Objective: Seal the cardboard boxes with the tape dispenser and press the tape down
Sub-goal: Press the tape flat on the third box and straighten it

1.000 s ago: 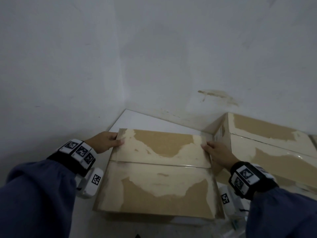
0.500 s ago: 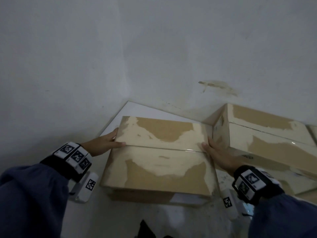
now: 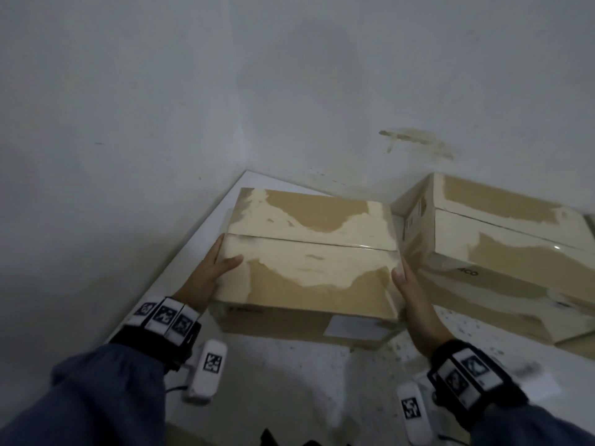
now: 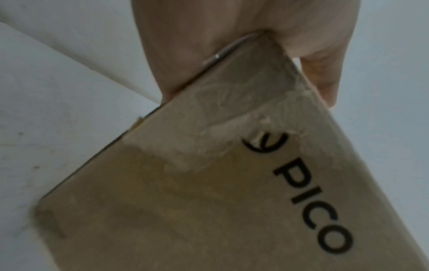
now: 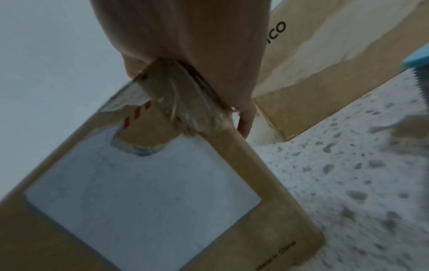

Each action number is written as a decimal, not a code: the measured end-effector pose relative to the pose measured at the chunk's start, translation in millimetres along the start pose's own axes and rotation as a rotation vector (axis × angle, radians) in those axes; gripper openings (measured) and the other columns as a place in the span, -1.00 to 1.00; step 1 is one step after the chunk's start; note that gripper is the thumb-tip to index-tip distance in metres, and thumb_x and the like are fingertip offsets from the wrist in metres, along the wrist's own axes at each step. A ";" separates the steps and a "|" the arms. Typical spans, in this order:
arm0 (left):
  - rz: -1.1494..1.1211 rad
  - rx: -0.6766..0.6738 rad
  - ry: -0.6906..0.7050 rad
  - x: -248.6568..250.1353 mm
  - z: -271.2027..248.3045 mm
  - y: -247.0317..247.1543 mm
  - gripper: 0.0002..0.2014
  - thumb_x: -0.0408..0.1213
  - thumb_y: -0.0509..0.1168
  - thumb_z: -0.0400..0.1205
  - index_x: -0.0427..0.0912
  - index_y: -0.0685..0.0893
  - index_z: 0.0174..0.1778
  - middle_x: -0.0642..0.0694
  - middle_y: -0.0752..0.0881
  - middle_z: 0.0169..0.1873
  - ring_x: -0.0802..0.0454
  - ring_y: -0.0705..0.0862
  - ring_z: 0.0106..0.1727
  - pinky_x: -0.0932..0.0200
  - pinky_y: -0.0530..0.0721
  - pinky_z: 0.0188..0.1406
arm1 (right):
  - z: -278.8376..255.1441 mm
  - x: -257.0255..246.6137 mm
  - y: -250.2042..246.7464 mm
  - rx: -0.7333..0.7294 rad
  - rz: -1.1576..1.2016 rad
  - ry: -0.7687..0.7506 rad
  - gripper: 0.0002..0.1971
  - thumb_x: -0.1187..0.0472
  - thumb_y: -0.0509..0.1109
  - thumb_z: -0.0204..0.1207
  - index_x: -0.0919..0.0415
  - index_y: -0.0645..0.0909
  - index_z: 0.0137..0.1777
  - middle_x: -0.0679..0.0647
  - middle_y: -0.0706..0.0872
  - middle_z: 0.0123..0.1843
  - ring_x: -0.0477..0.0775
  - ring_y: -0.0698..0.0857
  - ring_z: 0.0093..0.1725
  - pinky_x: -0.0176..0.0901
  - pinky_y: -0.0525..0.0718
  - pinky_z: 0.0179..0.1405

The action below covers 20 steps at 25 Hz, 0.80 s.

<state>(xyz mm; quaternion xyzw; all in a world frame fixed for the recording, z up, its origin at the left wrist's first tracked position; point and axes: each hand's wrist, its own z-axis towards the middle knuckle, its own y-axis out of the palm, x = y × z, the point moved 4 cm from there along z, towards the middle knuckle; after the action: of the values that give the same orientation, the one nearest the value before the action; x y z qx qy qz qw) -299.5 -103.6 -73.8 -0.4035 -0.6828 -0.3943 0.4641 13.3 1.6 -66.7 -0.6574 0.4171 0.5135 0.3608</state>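
Box [image 3: 309, 252] closed, contents hidden | left hand [image 3: 209, 275] gripping it | right hand [image 3: 410, 291] gripping it

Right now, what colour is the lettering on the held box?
Black "PICO" lettering on the brown box; left wrist view.

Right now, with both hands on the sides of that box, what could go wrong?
The box is gripped only at its ends by the left hand and right hand, so it might slip. It sits close to the second box and could bump it. Torn, peeled patches on top may keep new tape from sticking well.
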 end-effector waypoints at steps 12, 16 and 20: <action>0.079 0.304 0.064 -4.2 33.4 -15.9 -0.69 0.05 0.18 0.64 -0.08 0.67 0.04 -0.03 0.75 -0.07 -0.05 0.69 0.08 0.01 0.64 0.20 | 28.6 14.3 -9.1 0.501 0.049 -0.054 -0.60 0.05 0.23 0.63 0.39 0.62 -0.23 0.18 0.61 -0.23 0.06 0.56 -0.15 -0.03 0.52 -0.10; 0.263 0.306 0.178 -24.4 24.3 -29.9 -0.59 -0.03 0.29 0.56 -0.30 0.61 0.15 -0.06 0.68 -0.07 -0.12 0.68 0.10 0.30 0.60 -0.26 | 13.4 12.9 -13.6 0.401 0.038 -0.089 -0.71 0.03 0.27 0.62 0.29 0.62 -0.04 0.14 0.67 -0.07 0.09 0.62 -0.09 -0.07 0.55 -0.13; 0.091 0.229 0.262 -36.1 -8.3 -7.2 -0.21 0.32 0.43 0.21 0.10 0.47 0.35 0.17 0.66 0.13 0.39 0.69 0.09 0.48 0.66 -0.07 | -1.0 35.2 -22.9 0.007 0.072 0.059 -0.23 -0.23 0.50 0.25 -0.14 0.38 0.49 -0.25 0.61 0.29 -0.15 0.61 0.22 -0.07 0.58 -0.01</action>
<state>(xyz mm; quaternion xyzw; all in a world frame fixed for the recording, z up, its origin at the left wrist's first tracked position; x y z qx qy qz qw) -294.7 -120.5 -107.3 -0.3236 -0.6380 -0.3418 0.6094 39.1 3.4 -99.7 -0.6555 0.4530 0.5050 0.3318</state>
